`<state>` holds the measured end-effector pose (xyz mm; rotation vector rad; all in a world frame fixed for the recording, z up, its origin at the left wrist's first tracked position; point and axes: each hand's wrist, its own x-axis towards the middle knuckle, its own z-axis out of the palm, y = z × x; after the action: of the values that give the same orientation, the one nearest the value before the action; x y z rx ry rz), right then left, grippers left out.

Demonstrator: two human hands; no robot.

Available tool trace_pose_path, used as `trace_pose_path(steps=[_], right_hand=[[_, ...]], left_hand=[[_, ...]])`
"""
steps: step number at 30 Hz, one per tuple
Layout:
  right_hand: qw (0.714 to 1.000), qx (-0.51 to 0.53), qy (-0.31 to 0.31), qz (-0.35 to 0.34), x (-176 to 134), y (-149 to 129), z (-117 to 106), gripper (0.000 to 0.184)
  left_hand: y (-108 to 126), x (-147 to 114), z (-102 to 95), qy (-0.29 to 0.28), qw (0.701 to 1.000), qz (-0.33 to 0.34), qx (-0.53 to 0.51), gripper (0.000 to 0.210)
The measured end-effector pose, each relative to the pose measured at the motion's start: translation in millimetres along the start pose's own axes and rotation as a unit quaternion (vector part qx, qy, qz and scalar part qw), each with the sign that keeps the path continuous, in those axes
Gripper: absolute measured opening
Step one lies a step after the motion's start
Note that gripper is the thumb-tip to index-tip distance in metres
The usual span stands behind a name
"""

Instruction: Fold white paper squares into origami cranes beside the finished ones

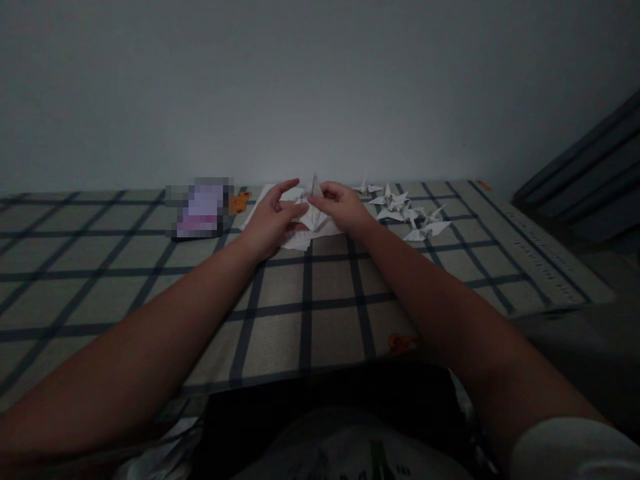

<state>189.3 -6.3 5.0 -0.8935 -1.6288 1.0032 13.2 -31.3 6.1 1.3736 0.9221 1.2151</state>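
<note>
A white folded paper crane (314, 215), one point sticking upward, is between my two hands over the middle of the table. My right hand (343, 203) pinches its right side between thumb and bent fingers. On the left, my left hand (270, 220) has its thumb against the paper and lower fingers curled beneath, while the index finger is raised and stretched out. Loose white paper sheets (299, 244) lie under the hands. To the right rests a cluster of several finished paper cranes (395, 202). The inner folds of the held piece are too dark to make out.
A phone-like device (203, 208), blurred out, stands at the left back beside an orange patch (241, 202). Checked cloth (280, 287) covers the table. Behind it rises a plain wall (320, 87); dark folded fabric (590, 173) is at the right.
</note>
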Motion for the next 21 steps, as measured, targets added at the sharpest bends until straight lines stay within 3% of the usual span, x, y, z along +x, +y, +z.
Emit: trace_pose_path(steps=[5, 7, 11, 21], right_hand=[[0.998, 0.002, 0.059, 0.007, 0.8, -2.2, 0.0, 0.026], [0.998, 0.015, 0.063, 0.005, 1.3, -2.2, 0.0, 0.026], [0.997, 0.032, 0.067, 0.001, 1.0, -3.6, 0.5, 0.028], [0.995, 0.024, 0.081, -0.052, 1.3, 5.0, -1.6, 0.025]], left_hand=[[-1.6, -0.2, 2.2, -0.035, 0.996, -0.079, -0.024, 0.020], [-2.8, -0.9, 1.9, -0.058, 0.993, -0.104, -0.021, 0.024], [-4.7, -1.9, 0.5, -0.090, 0.991, -0.093, -0.024, 0.025], [-6.0, 1.3, -2.5, -0.078, 0.992, -0.103, -0.012, 0.023]])
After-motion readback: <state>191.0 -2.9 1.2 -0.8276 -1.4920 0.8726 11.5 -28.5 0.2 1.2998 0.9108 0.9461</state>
